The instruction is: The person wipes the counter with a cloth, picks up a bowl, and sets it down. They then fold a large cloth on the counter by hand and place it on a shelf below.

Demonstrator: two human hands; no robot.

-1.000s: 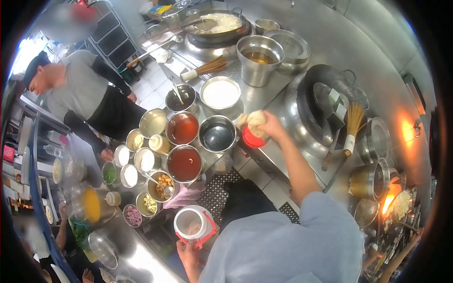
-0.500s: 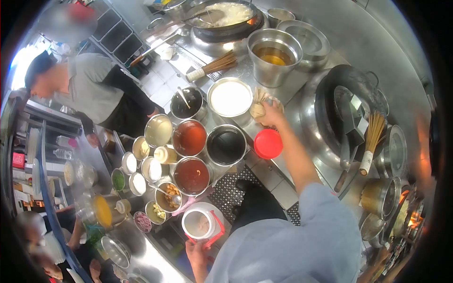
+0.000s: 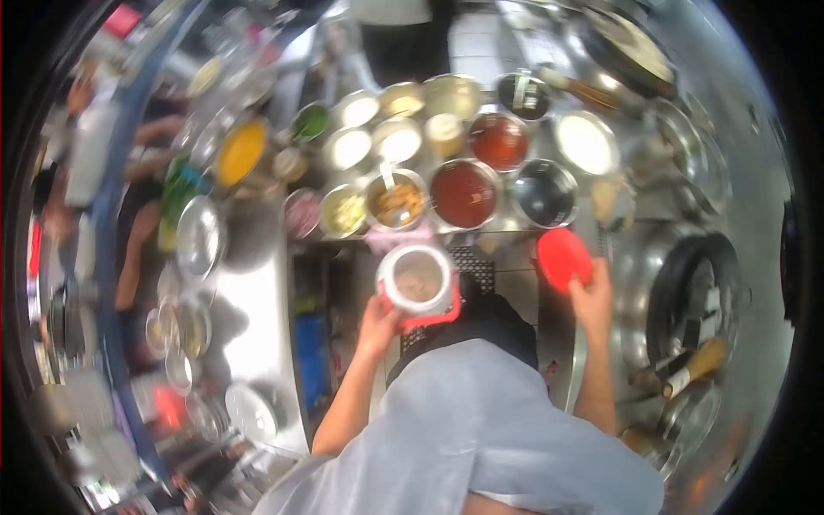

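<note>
Head view: left hand [image 3: 378, 319] grips the white jar [image 3: 418, 280] from below, close to the body; jar upright, long axis vertical, open mouth facing up; right hand [image 3: 592, 296] pinches the lower edge of the red lid [image 3: 564, 258], disc tilted toward the camera; sauce bowls [image 3: 464, 192] on the table [image 3: 249, 300] just beyond both hands.

No readable text

Nothing in the blurred head view could be read: no letters, brand or number showed on the white jar [image 3: 418, 279], the red lid [image 3: 564, 258], the steel sauce pots [image 3: 464, 192] or the small seasoning bowls [image 3: 350, 148]. The tabletop [image 3: 249, 300] carried no sign or label that could be made out, and the motion blur left the items at the far left too smeared to tell.
</note>
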